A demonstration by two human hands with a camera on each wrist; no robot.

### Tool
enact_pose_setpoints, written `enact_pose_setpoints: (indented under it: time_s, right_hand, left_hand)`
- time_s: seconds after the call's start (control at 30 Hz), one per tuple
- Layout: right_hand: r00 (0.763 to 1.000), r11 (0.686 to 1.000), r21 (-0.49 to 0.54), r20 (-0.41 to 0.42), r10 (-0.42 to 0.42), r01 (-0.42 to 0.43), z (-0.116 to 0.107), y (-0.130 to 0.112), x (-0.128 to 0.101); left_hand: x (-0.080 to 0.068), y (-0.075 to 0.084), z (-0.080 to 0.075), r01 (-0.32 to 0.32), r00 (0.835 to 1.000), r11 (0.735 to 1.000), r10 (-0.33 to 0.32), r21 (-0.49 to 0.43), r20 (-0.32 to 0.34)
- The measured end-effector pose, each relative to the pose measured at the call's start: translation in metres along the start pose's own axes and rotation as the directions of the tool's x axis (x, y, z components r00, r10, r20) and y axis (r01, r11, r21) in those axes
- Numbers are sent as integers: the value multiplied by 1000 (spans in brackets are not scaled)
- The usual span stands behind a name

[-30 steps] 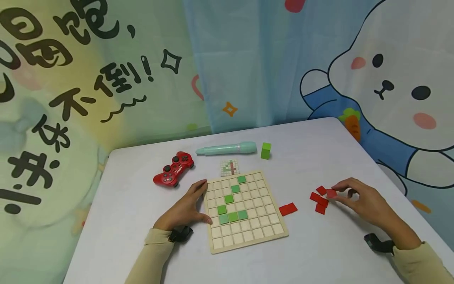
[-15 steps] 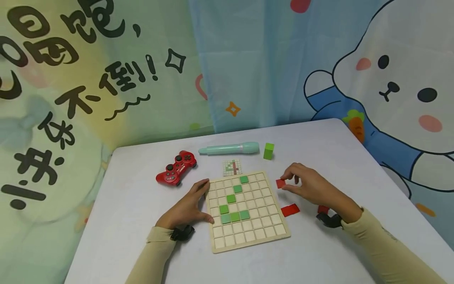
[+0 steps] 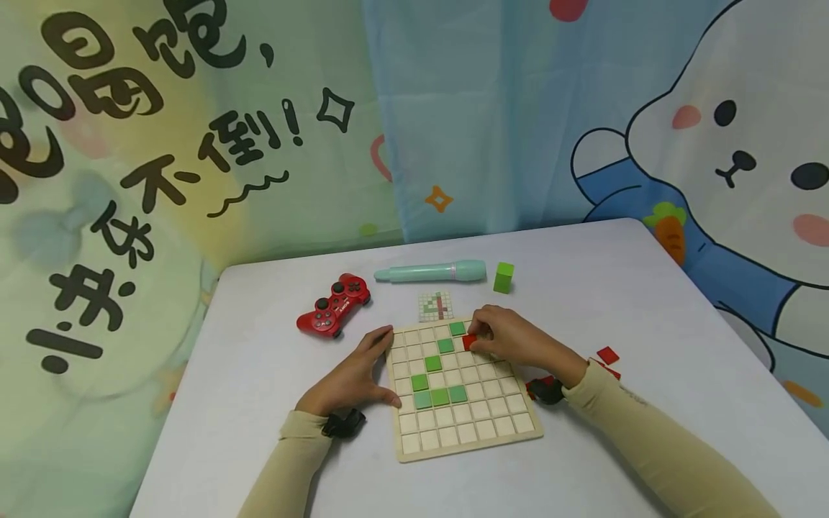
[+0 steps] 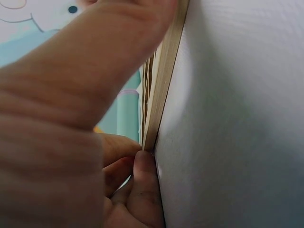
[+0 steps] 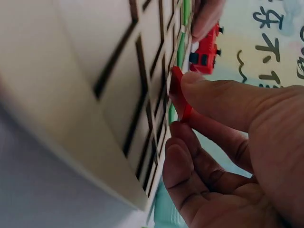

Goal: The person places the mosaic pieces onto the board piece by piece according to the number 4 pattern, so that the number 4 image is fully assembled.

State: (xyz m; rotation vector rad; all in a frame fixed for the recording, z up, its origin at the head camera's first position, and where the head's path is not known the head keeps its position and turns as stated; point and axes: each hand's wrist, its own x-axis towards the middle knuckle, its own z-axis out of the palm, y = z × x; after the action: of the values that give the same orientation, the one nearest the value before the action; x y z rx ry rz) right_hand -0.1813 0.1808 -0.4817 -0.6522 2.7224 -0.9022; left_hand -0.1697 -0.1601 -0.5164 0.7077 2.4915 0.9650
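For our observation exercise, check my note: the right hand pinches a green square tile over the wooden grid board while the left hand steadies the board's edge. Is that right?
Not quite: the square tile pinched by the right hand is red, as the right wrist view shows. The rest stands: it is over the wooden grid board, whose edge the left hand steadies.

Pale wooden grid board (image 3: 463, 424) bearing green tiles (image 3: 440, 396); red tile (image 3: 469, 341); red gamepad (image 3: 334, 314); mint pen (image 3: 430, 271); lime block (image 3: 503, 277); pale lilac-white tabletop (image 3: 615, 288)
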Motion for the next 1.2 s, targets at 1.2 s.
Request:
enact_pose_setpoints:
  time_s: [1.2]
  right_hand:
    - [889,968,94,-384,251,-232,-71,39,-128]
  left_hand:
    - [2,0,3,21,1000,1000,-21,4,-8]
